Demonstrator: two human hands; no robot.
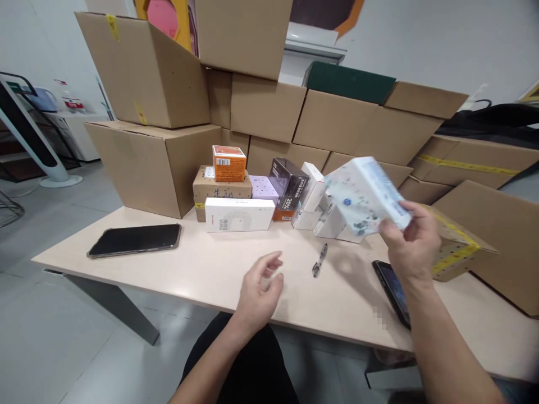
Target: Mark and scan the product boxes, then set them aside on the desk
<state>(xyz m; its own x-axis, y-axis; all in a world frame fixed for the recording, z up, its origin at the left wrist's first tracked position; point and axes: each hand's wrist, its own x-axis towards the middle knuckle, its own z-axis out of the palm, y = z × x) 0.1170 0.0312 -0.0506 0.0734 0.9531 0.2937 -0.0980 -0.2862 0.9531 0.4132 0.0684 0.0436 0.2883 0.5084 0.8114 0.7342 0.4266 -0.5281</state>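
My right hand (412,247) grips a white and pale-blue printed box (357,193) by its lower right corner, tilted and held up above the table. Motion blurs the print on it. My left hand (260,292) holds nothing; its fingers are curved and apart over the table's front edge. Between my hands a pen (320,260) lies on the tabletop. A white power bank box (240,215) stands beyond my left hand. Below my right hand lies a dark phone (391,292), partly hidden by the forearm.
Behind stand an orange box (229,164) on a small cardboard box (201,188), a lilac box (261,187), a black box (288,182) and several white boxes (311,188). Another phone (135,240) lies at left. Large cartons (135,168) line the table's back; more cartons (488,235) stand at right.
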